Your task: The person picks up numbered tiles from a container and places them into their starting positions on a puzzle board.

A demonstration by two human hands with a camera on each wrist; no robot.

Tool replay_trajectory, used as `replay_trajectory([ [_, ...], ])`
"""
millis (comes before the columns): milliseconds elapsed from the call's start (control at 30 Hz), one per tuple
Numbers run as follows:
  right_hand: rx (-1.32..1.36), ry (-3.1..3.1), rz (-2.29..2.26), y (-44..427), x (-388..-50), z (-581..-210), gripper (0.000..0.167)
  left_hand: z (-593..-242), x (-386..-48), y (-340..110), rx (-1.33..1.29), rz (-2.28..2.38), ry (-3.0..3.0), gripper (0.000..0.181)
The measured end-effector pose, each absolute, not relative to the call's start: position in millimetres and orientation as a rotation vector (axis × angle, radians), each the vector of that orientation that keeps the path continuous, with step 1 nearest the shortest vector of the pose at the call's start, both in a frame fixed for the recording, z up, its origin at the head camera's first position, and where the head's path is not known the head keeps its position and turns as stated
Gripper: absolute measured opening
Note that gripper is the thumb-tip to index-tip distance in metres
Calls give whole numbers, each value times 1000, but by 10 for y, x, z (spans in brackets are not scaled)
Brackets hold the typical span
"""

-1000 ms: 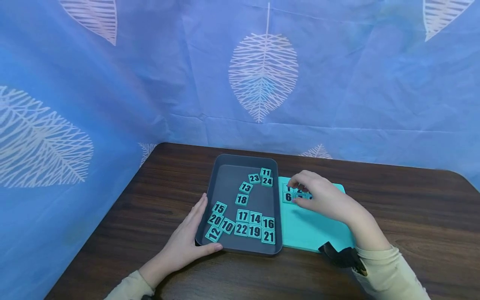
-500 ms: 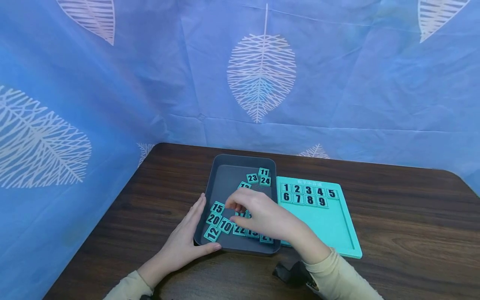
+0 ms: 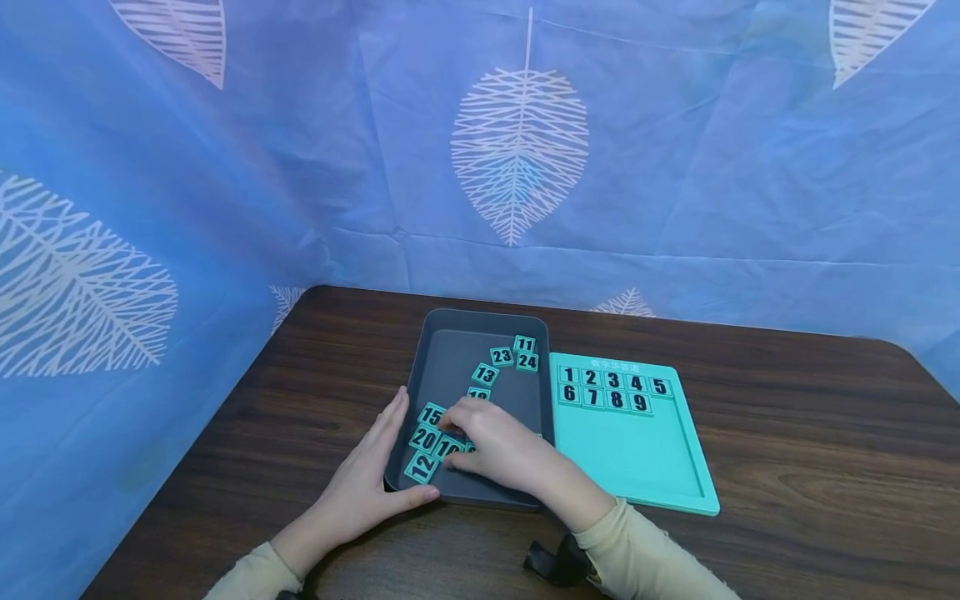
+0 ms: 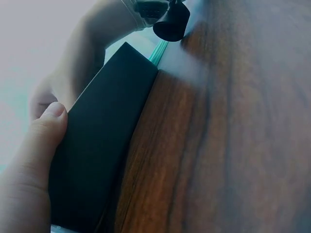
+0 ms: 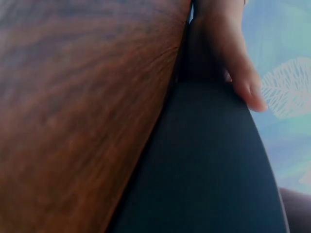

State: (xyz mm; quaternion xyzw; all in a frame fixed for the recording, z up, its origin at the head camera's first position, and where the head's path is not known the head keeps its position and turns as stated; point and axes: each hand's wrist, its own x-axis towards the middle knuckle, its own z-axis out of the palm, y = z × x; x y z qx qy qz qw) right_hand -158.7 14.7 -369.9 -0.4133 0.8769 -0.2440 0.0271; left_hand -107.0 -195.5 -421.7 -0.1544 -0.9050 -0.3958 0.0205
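tray (image 3: 446,358) runs lengthwise toward blue cloth (image 3: 637,167), left hand (image 3: 365,477) at one corner.

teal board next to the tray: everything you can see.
The teal board is a rectangular slab, plastic by its look, with a raised rim and pale characters along the far edge. It lies flat on the wooden table, right of the dark tray; whether they touch is unclear. Number tiles sit at its far end: 1 to 5 in one row, 6 to 9 below. The right forearm hides its near left corner.
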Motion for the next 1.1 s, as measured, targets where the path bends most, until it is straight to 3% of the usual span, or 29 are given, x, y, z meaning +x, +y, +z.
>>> replay_trajectory([
  [233,-1309,2763,-542,118,-1580,-3766,33,-4222,-1078,-1958,-493,-1238,-2798,109],
  [700,-1303,2732,-557,106,-1569,-3756,30,-4219,-1072,-1958,-480,-1261,-2798,109],
  [1100,-1270,2785,-763,328,-1534,-3376,34,-4227,-1079,-1962,-486,-1235,-2796,110],
])
